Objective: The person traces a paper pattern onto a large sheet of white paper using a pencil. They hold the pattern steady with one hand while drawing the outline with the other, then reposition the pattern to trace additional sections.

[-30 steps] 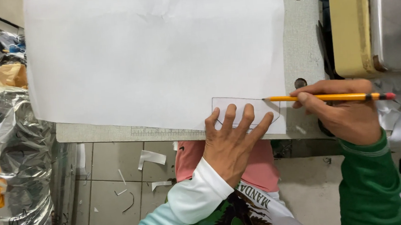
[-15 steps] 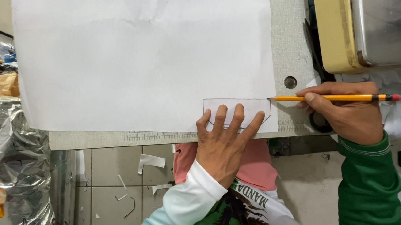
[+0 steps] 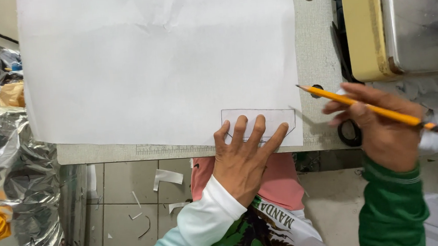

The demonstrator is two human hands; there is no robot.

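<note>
The left hand [image 3: 244,154] lies flat, fingers spread, pressing a small paper template [image 3: 260,121] onto a large white sheet of paper [image 3: 158,65]. It grips nothing; it only holds the template down. The template is a five-sided cut-out with a dark outline. It sits at the near right corner of the sheet, just inside the sheet's near edge.

The right hand [image 3: 381,127] is closed around a yellow pencil [image 3: 367,108] with a red end. The pencil is held tilted, its point lifted and aimed toward the sheet's right edge. The point is near the template's right corner but apart from it.

The sheet covers most of a grey bench [image 3: 316,39], which has a ruler scale printed along its near edge. A sewing machine [image 3: 402,23] with a cream base and metal body stands at the far right of the bench. Paper scraps [image 3: 166,177] lie on the tiled floor [image 3: 117,207] below. Crinkled silver plastic wrap [image 3: 12,178] fills the left side.
</note>
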